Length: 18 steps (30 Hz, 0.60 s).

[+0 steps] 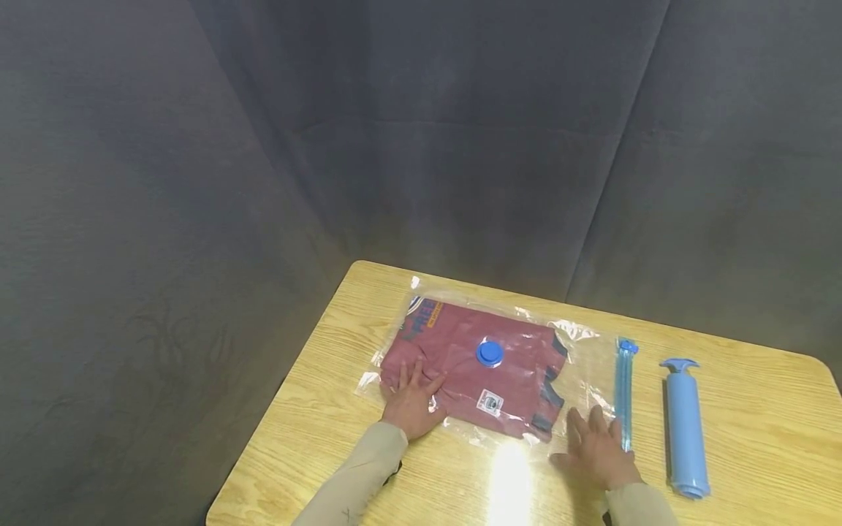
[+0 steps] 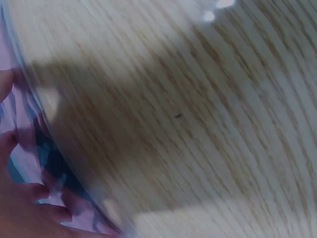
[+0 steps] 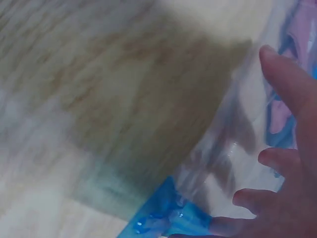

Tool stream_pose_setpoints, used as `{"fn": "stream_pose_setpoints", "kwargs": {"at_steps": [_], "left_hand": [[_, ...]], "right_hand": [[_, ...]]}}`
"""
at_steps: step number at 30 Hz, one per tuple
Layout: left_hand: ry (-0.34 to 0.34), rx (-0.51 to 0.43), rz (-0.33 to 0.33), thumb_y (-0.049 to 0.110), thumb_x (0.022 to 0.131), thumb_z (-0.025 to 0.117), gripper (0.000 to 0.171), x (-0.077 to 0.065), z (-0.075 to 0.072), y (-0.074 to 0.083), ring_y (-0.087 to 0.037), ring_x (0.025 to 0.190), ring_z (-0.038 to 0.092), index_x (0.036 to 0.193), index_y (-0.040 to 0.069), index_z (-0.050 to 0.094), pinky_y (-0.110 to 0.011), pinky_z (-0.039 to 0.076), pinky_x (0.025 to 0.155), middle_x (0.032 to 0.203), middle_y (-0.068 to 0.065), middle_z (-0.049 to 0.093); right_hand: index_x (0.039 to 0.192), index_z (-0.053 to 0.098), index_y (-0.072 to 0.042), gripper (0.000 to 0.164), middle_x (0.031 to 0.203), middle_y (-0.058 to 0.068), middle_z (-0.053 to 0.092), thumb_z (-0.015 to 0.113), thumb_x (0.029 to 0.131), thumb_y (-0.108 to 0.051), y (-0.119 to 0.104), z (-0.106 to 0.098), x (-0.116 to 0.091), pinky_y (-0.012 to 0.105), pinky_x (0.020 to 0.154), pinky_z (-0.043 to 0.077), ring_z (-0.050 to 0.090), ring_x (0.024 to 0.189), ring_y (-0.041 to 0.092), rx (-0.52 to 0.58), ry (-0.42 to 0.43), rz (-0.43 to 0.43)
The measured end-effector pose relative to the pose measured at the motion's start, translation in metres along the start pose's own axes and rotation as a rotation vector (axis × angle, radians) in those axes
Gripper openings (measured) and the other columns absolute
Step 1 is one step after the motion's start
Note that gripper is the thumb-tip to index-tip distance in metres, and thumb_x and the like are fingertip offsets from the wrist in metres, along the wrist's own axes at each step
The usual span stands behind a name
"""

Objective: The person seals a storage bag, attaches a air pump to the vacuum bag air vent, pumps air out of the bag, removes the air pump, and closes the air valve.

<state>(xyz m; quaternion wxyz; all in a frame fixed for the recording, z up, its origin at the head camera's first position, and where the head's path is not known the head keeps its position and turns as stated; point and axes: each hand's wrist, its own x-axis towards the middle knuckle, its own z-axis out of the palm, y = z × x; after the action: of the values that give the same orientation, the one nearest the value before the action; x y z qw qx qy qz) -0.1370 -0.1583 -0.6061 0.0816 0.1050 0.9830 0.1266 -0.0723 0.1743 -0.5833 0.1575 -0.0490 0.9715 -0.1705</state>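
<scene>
A clear vacuum storage bag [image 1: 592,358] lies flat on the table with a folded maroon garment [image 1: 460,343] inside. On its top sits a round blue valve cap [image 1: 490,353]; a blue zip strip [image 1: 623,402] with a slider [image 1: 628,345] runs along its right end. My left hand [image 1: 413,405] rests with spread fingers on the bag's lower left corner, over the garment. At the lower right, my right hand [image 1: 598,449] is spread over the bag's bare plastic beside the zip strip. In the right wrist view its fingers [image 3: 280,74] are extended over the clear film.
A blue hand pump [image 1: 686,431] with a T-shaped handle lies on the wooden table [image 1: 770,409], right of the bag. Dark grey cloth [image 1: 460,146] hangs behind the table and along its left side. Light glares off the table near the front.
</scene>
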Motion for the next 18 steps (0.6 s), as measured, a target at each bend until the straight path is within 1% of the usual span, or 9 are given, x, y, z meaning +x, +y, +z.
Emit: {"fn": "stream_pose_setpoints", "kwargs": {"at_steps": [1, 2, 3, 5, 8, 13, 18], "left_hand": [[0.001, 0.003, -0.003, 0.054, 0.083, 0.060, 0.065, 0.000, 0.000, 0.001, -0.047, 0.145, 0.016, 0.144, 0.041, 0.041, -0.081, 0.018, 0.102, 0.161, -0.014, 0.020], [0.001, 0.007, -0.005, 0.055, 0.083, 0.060, 0.066, 0.001, 0.001, 0.001, -0.047, 0.145, 0.016, 0.145, 0.041, 0.040, -0.081, 0.018, 0.102, 0.161, -0.014, 0.020], [-0.001, 0.010, -0.007, 0.057, 0.084, 0.059, 0.066, 0.001, 0.001, 0.002, -0.047, 0.145, 0.016, 0.145, 0.041, 0.040, -0.081, 0.017, 0.102, 0.161, -0.014, 0.019], [-0.004, 0.013, -0.006, 0.058, 0.085, 0.058, 0.067, 0.002, 0.000, 0.003, -0.048, 0.145, 0.015, 0.146, 0.040, 0.038, -0.081, 0.017, 0.102, 0.161, -0.015, 0.018], [0.000, 0.013, 0.000, 0.060, 0.086, 0.056, 0.066, 0.004, 0.001, 0.004, -0.049, 0.145, 0.016, 0.146, 0.039, 0.038, -0.081, 0.019, 0.101, 0.161, -0.016, 0.018], [0.008, 0.012, -0.011, 0.059, 0.085, 0.056, 0.066, 0.010, 0.003, 0.008, -0.049, 0.144, 0.018, 0.146, 0.040, 0.038, -0.082, 0.020, 0.100, 0.161, -0.016, 0.020], [0.012, 0.001, -0.016, 0.059, 0.084, 0.057, 0.068, 0.014, 0.003, 0.014, -0.049, 0.144, 0.020, 0.146, 0.041, 0.037, -0.081, 0.021, 0.100, 0.160, -0.015, 0.021]], "right_hand": [[0.146, 0.032, 0.002, 0.092, 0.148, 0.042, 0.018, 0.066, 0.083, -0.056, 0.000, 0.001, 0.000, 0.084, 0.082, 0.034, 0.014, 0.128, 0.070, 0.014, -0.018, 0.015], [0.147, 0.030, 0.001, 0.093, 0.149, 0.042, 0.013, 0.065, 0.083, -0.057, 0.001, 0.001, 0.000, 0.085, 0.079, 0.032, 0.011, 0.128, 0.072, 0.031, -0.033, 0.034], [0.148, 0.028, 0.001, 0.094, 0.149, 0.043, 0.009, 0.063, 0.084, -0.058, 0.001, 0.002, 0.000, 0.087, 0.081, 0.028, 0.006, 0.127, 0.074, 0.037, -0.046, 0.042], [0.149, 0.026, 0.001, 0.095, 0.149, 0.044, 0.006, 0.061, 0.085, -0.059, 0.002, 0.002, 0.002, 0.087, 0.082, 0.026, 0.003, 0.126, 0.075, 0.048, -0.049, 0.044], [0.150, 0.024, 0.001, 0.094, 0.149, 0.044, 0.006, 0.059, 0.086, -0.059, 0.006, 0.003, 0.005, 0.088, 0.082, 0.024, 0.003, 0.126, 0.075, 0.043, -0.036, 0.043], [0.149, 0.025, 0.001, 0.094, 0.149, 0.044, 0.009, 0.057, 0.087, -0.062, 0.012, 0.000, 0.013, 0.087, 0.082, 0.026, 0.005, 0.127, 0.074, 0.047, -0.019, 0.043], [0.148, 0.026, 0.002, 0.096, 0.149, 0.043, 0.010, 0.059, 0.085, -0.062, 0.018, -0.005, 0.019, 0.087, 0.082, 0.027, 0.007, 0.129, 0.072, 0.048, -0.016, 0.056]]}}
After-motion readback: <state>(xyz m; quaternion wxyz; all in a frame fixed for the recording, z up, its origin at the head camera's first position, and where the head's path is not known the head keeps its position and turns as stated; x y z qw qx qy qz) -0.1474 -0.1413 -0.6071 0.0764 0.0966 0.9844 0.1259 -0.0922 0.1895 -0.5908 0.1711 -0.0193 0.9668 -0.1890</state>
